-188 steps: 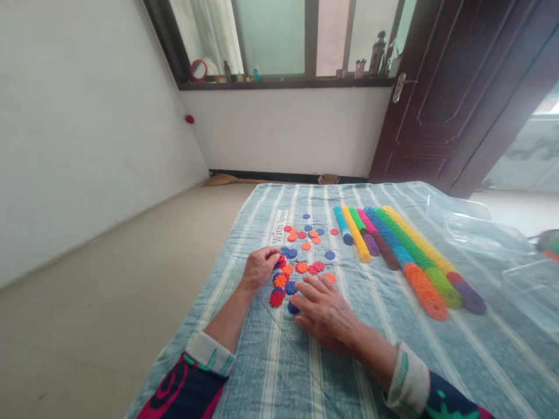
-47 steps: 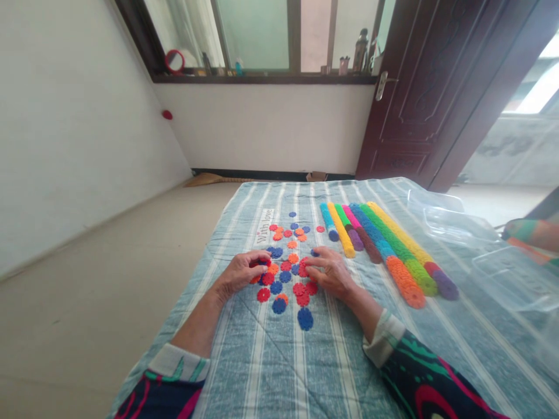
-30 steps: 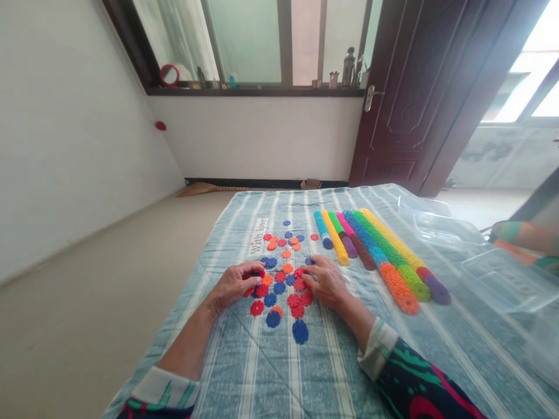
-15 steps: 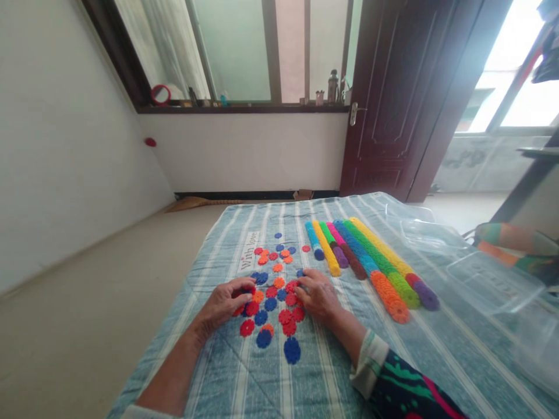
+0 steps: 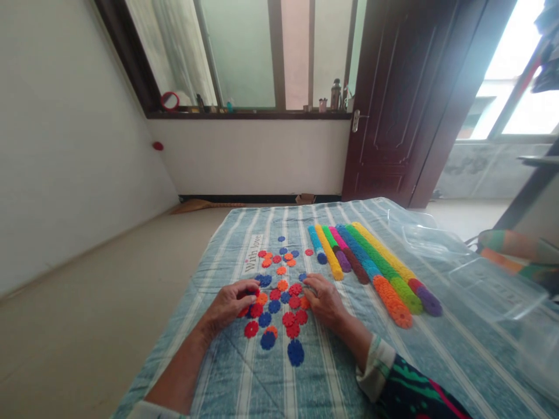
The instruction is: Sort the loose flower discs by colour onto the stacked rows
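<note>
Red, orange and blue flower-shaped plastic discs [image 5: 279, 291] lie scattered on a striped blue cloth [image 5: 332, 378]. My left hand [image 5: 227, 305] rests at their left edge, fingers curled and pinched on a few red and blue discs. My right hand [image 5: 324, 299] lies palm down at their right edge. Its fingers are bent and pressed together, with the tips on a red disc [image 5: 296, 288]; whether it grips anything is hidden. A larger blue disc [image 5: 296, 352] lies nearest to me.
Several long rods of stacked coloured discs [image 5: 371, 267] lie side by side right of the hands. Clear plastic boxes [image 5: 493, 285] sit on the cloth's right side. A dark door [image 5: 393, 116], a window ledge with bottles and bare floor to the left lie beyond.
Over six seconds my right hand moved forward from the near discs to the cluster's right edge, and more discs lie spread near me. In the last second both hands barely moved; the view tilted up.
</note>
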Available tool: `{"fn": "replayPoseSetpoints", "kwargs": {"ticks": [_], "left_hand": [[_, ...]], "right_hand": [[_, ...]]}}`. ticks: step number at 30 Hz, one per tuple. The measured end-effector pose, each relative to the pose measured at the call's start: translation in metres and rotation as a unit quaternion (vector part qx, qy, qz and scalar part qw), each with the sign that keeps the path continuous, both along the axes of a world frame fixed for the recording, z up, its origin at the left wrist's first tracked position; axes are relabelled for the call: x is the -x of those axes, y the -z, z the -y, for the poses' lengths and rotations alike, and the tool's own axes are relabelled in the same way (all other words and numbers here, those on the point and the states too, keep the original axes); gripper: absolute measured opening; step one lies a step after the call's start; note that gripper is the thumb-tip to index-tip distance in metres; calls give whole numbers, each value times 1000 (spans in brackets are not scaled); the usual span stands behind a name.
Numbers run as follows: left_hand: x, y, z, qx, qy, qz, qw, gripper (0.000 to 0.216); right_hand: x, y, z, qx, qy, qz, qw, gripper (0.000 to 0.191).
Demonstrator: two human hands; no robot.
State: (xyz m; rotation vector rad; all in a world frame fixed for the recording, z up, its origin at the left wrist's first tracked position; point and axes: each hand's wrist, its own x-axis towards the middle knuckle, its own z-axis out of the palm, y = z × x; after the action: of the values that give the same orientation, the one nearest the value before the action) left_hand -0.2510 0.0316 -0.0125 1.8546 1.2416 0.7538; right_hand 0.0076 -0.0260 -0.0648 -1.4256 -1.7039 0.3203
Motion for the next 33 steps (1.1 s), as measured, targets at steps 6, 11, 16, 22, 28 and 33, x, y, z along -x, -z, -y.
{"fn": "replayPoseSetpoints", "kwargs": {"ticks": [6,11,16,22,28,33], "left_hand": [[-1,-2,3,-6,3,-3,1000,25],[-2,-2,4,2,3,1,1000,23],[-1,-1,3,4,-3,-9,1000,24],[-19,-3,4,-88,-94,-53,990,24],[-86,-14,-4,-141,9,-154,978,21],[-133,-18,-19,-140,61,-336,930,23]], "right_hand": [[-12,-8,17,38,-50,-7,998,27],[-39,-7,54,23,-134,9,991,25],[-57,-6,89,-7,-186,79,979,22],[-52,-14,90,-39,-186,118,975,18],[-53,-17,85,-23,-201,101,974,16],[-53,-15,83,-46,-207,88,973,16]]}}
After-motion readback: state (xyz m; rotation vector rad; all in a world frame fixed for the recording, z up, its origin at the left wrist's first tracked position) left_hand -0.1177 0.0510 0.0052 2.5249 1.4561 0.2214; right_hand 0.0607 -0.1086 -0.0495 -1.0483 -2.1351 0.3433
